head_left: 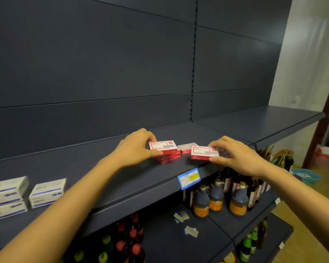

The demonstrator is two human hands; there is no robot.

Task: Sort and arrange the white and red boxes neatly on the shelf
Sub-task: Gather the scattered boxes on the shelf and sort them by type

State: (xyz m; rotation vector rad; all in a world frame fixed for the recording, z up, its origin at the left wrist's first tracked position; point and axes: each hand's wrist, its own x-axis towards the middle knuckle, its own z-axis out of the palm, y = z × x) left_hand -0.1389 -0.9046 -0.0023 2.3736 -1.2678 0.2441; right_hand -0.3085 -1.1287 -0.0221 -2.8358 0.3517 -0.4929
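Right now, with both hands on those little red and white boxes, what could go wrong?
The box in the right hand sits near the shelf's front edge; a slip could drop that right box onto the bottles below. The left hand grips the top of a small stack; a nudge may skew it.

Dark slatted back panel [103, 63], white wall [308, 54], tan floor [302, 221].

Three flat white-and-red boxes [186, 148] mid-shelf [141, 179], leftmost [162, 147] atop a skewed stack.
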